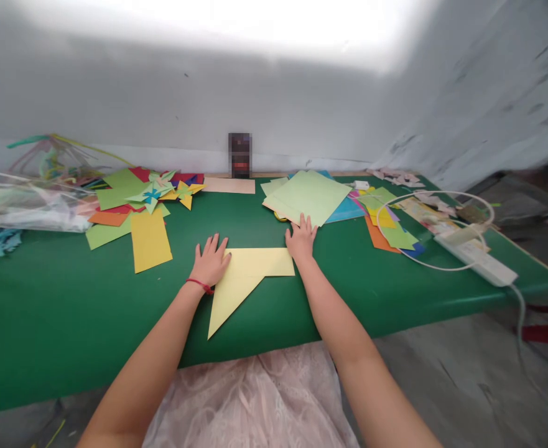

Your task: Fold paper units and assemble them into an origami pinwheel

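A pale yellow sheet of paper (243, 280), folded into a strip along the top with a pointed flap hanging down at the left, lies on the green tabletop (348, 311). My left hand (211, 261) rests on its upper left corner, fingers spread, with a red cord round the wrist. At the paper's upper right corner is my right hand (301, 239), its fingers stretched out flat. Those fingertips reach the near edge of a stack of light green sheets (308, 193). Nothing is gripped in either hand.
Coloured papers and folded paper shapes (152, 193) lie at the left, with a yellow rectangle (151, 241) and plastic bags (35, 208). A dark upright object (240, 155) leans by the wall. More coloured sheets (388, 218) and a white power strip (479, 258) with looped cable are at the right.
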`<state>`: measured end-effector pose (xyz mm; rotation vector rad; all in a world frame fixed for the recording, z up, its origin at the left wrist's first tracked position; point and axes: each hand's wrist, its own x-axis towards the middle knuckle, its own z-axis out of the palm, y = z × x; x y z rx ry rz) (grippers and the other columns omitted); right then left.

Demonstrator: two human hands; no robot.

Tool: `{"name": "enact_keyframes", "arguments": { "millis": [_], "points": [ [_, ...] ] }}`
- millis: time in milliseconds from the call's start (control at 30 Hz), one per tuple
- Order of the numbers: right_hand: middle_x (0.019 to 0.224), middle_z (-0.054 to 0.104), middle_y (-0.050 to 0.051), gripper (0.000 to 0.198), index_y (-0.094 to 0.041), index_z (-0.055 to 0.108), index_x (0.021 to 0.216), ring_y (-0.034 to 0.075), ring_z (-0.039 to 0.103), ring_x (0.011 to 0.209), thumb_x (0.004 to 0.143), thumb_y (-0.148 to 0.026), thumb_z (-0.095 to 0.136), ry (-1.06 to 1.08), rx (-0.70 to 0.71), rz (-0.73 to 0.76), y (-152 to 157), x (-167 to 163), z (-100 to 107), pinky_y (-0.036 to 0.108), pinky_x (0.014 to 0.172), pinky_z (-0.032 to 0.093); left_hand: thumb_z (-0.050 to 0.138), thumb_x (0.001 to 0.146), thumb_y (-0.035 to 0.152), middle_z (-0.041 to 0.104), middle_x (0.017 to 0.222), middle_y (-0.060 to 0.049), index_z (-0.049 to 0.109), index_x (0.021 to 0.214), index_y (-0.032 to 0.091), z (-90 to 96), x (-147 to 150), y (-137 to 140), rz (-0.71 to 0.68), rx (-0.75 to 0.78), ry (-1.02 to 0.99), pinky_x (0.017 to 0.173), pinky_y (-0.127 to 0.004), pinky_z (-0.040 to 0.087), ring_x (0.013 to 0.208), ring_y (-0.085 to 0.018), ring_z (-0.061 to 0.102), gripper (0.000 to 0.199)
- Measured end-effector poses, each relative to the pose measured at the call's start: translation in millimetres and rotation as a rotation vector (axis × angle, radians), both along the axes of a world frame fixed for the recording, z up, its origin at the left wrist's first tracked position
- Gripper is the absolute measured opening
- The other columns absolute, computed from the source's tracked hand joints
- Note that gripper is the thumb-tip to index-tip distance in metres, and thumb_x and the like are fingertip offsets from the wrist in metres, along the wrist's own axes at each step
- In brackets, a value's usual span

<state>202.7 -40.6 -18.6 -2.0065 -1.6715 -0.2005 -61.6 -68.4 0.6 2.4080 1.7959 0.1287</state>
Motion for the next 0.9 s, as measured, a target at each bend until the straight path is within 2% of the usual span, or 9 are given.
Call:
{"name": "enact_keyframes", "arguments": {
  "millis": [167,300,400,500,633,733,767,833,900],
  "points": [
    [0.13,0.049,0.016,0.039,-0.008,0.055,0.116,0.025,0.041,0.122,0.085,-0.022,0.036,0.113,-0.016,-0.025,12.9,10.3,3.3,0.049,0.105,0.019,0.022,0.091,0.041,0.02,0.148,-0.011,0.03,0.139,0.018,-0.8,-0.9,-0.2,-0.003,0.021,0.011,0.107,-0.053,0.014,0.136,-0.027,0.017,0.054],
    [0.139,0.037,0.02,0.051,-0.005,0.042,0.129,0.03,0.033,0.127,0.083,-0.027,0.04,0.213,-0.002,-0.225,14.4,35.0,2.9,0.053,0.103,0.022,0.021,0.091,0.042,0.02,0.149,-0.011,0.03,0.139,0.019,-2.9,-1.7,0.1,0.0,0.031,0.011,0.107,-0.053,0.014,0.136,-0.027,0.017,0.054],
    [0.141,0.032,0.022,0.049,-0.004,0.046,0.125,0.035,0.025,0.13,0.083,-0.028,0.038,0.291,-0.004,-0.381,9.7,54.8,2.3,0.059,0.101,0.021,0.021,0.091,0.043,0.02,0.149,-0.011,0.029,0.139,0.019,-3.5,-2.1,0.9,-0.001,0.032,0.01,0.107,-0.053,0.014,0.136,-0.027,0.017,0.054],
    [0.144,0.027,0.02,0.043,-0.005,0.053,0.117,0.036,0.02,0.132,0.082,-0.024,0.039,0.284,0.018,-0.406,2.9,59.9,5.7,0.058,0.102,0.021,0.022,0.091,0.043,0.02,0.149,-0.01,0.03,0.139,0.019,-3.2,-1.8,1.5,0.0,0.023,0.01,0.107,-0.053,0.014,0.136,-0.027,0.017,0.054],
    [0.142,0.03,0.016,0.035,-0.011,0.059,0.108,0.03,0.022,0.132,0.083,-0.015,0.033,0.126,0.202,-0.216,-1.1,38.1,13.1,0.053,0.102,0.023,0.022,0.091,0.043,0.02,0.149,-0.01,0.03,0.139,0.019,-2.8,-1.5,1.6,0.0,0.026,0.007,0.107,-0.053,0.015,0.136,-0.027,0.017,0.054],
    [0.124,0.051,0.017,0.039,-0.01,0.057,0.112,0.025,0.042,0.118,0.086,-0.013,0.028,0.07,0.115,0.217,1.5,15.8,13.7,0.045,0.099,0.03,0.022,0.09,0.043,0.02,0.149,-0.01,0.03,0.139,0.019,-2.9,-1.8,1.7,-0.003,0.024,0.003,0.107,-0.053,0.015,0.136,-0.027,0.016,0.054],
    [0.119,0.055,0.014,0.038,-0.012,0.057,0.113,0.022,0.046,0.113,0.086,-0.013,0.03,0.056,0.091,0.291,2.7,10.1,12.7,0.041,0.098,0.033,0.022,0.09,0.043,0.02,0.149,-0.01,0.03,0.139,0.019,-3.0,-2.0,1.7,-0.004,0.024,0.003,0.107,-0.053,0.015,0.136,-0.027,0.016,0.054],
    [0.12,0.055,0.011,0.038,-0.014,0.056,0.115,0.021,0.047,0.11,0.085,-0.014,0.033,0.034,0.053,0.361,4.7,3.3,10.4,0.037,0.095,0.037,0.022,0.09,0.043,0.02,0.149,-0.01,0.03,0.139,0.019,-3.2,-2.2,1.8,-0.007,0.025,0.003,0.107,-0.053,0.014,0.136,-0.027,0.016,0.054],
    [0.124,0.052,0.011,0.038,-0.013,0.055,0.118,0.024,0.046,0.108,0.085,-0.016,0.035,0.02,0.019,0.317,5.5,1.8,8.8,0.037,0.091,0.038,0.022,0.09,0.043,0.021,0.149,-0.01,0.03,0.139,0.019,-3.3,-2.4,1.8,-0.008,0.027,0.005,0.107,-0.053,0.015,0.136,-0.027,0.016,0.055]
  ]
}}
